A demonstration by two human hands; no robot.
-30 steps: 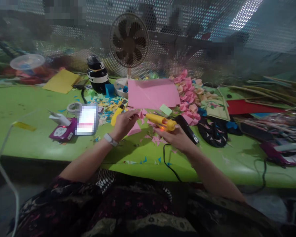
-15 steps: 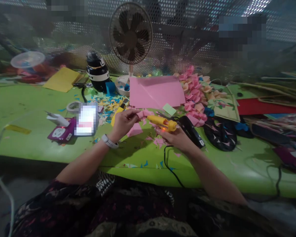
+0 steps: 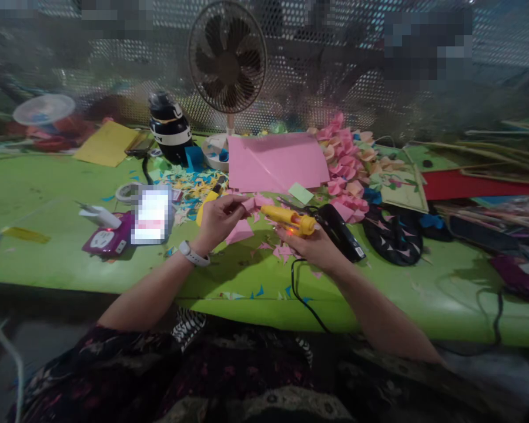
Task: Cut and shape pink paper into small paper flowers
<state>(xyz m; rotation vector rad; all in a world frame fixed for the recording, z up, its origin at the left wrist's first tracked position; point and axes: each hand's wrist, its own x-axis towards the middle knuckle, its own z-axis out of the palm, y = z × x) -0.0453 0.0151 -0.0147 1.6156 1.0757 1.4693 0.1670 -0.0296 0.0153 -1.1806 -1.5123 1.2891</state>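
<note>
My left hand (image 3: 221,218) pinches a small folded piece of pink paper (image 3: 252,204) between thumb and fingers. Wrapped round the handle of a yellow hot glue gun (image 3: 290,218) is my right hand (image 3: 306,242); a small orange light glows on the gun. Its nozzle points left, close beside the folded pink paper; whether they touch I cannot tell. Below my left fingertips lies a flat pink paper piece (image 3: 239,231). Pink scraps (image 3: 284,251) are scattered under the glue gun, and a black cord (image 3: 294,282) runs from there over the table's front edge.
A large pink sheet (image 3: 277,161) lies ahead, with heaped pink paper flowers (image 3: 344,158) to its right. Behind stand a fan (image 3: 228,59) and a black bottle (image 3: 170,132). A lit phone (image 3: 151,214) and purple power socket (image 3: 108,238) are left; a black stapler-like object (image 3: 341,232) is right.
The whole view has shifted slightly. Both hands keep nearly the same pose, with the glue gun's nozzle still beside the folded pink paper.
</note>
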